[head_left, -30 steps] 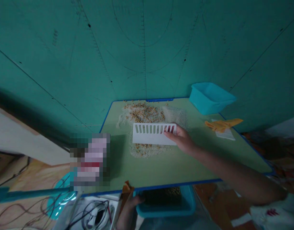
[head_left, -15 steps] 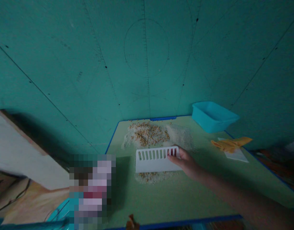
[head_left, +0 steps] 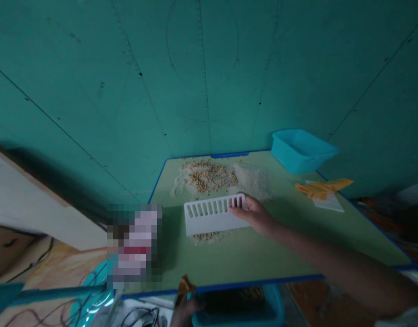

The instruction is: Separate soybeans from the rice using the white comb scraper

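My right hand (head_left: 258,217) grips the right end of a white slotted plastic panel (head_left: 216,222), its thumb over the front near the slots. The panel stands tilted on the green table, its lower edge beside a small patch of yellowish beans and pale grains (head_left: 205,237). Behind it lies a wider spread of beans mixed with pale grains (head_left: 209,177). At the bottom edge, my left hand (head_left: 186,311) is low by the table's front and the rim of a blue bin (head_left: 280,304); its fingers are dark and blurred. A brownish-orange scrap (head_left: 186,285) shows just above it.
A turquoise basin (head_left: 302,152) stands at the table's back right. In front of it an orange cloth or glove (head_left: 323,188) lies partly on a white sheet (head_left: 328,203). A pixelated object (head_left: 137,243) is at the left edge. Cables (head_left: 141,315) lie below; a green wall (head_left: 209,91) rises behind.
My right hand and the panel have shifted slightly left, and the panel is turned a little. My left hand has come into view at the bottom. The view has tilted down, showing the bin.
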`<action>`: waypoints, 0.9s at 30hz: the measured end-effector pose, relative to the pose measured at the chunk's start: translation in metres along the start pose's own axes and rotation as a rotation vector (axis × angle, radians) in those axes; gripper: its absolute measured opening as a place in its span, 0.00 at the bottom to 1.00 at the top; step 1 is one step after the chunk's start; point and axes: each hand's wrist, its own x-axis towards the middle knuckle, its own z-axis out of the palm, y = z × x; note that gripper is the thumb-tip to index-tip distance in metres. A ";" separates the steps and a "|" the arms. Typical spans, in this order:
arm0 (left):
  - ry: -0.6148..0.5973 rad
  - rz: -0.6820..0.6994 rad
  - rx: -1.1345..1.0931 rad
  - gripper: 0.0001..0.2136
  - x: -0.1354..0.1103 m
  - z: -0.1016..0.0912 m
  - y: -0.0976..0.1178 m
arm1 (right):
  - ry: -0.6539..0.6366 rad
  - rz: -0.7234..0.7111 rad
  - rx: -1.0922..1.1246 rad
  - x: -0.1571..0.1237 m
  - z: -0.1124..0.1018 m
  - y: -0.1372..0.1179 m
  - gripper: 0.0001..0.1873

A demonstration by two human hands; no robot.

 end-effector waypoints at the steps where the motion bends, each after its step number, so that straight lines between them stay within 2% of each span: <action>1: 0.008 -0.002 -0.009 0.06 -0.003 0.003 0.000 | -0.006 -0.004 -0.007 -0.001 0.000 0.000 0.09; 6: 0.004 0.007 -0.093 0.06 -0.024 0.028 0.012 | 0.029 -0.006 -0.020 -0.004 0.000 -0.003 0.08; 11: 0.020 0.016 -0.126 0.03 -0.035 0.050 0.025 | -0.001 0.013 -0.033 -0.007 0.001 -0.003 0.08; 19: 0.011 -0.012 -0.157 0.02 -0.034 0.046 0.022 | 0.006 0.009 -0.022 -0.016 0.000 -0.003 0.07; 24: 0.038 -0.001 -0.196 0.13 -0.036 0.048 0.024 | 0.053 0.037 0.016 -0.020 -0.003 -0.003 0.08; 27: 0.027 0.017 -0.193 0.15 -0.038 0.047 0.023 | 0.080 0.070 0.045 -0.019 -0.005 0.001 0.09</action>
